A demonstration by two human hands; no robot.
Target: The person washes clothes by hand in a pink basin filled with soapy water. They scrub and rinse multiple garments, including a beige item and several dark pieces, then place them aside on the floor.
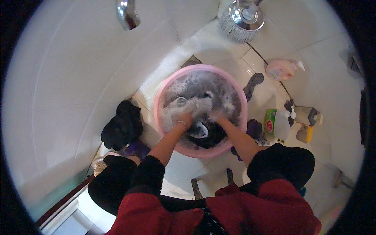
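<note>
Both my hands reach into a round pink plastic basin (201, 153) of grey, foamy water. My left hand (186, 117), with a bracelet at the wrist, is partly covered by suds near the middle. A short way to its right, my right hand (216, 115) is blurred and half sunk in the foam. Dark wet cloth (210, 136) lies in the water between and below the hands, with a patch of white suds on it. Foam and water hide the fingers, so their grip on the cloth does not show.
A heap of black clothing (122, 126) lies left of the basin. On the right are a grey sock (253, 85), a pink pump bottle (280, 70), and a white-and-green pump bottle (276, 123). A mop head (239, 28) hangs behind; a chrome spout (128, 14) juts from the wall.
</note>
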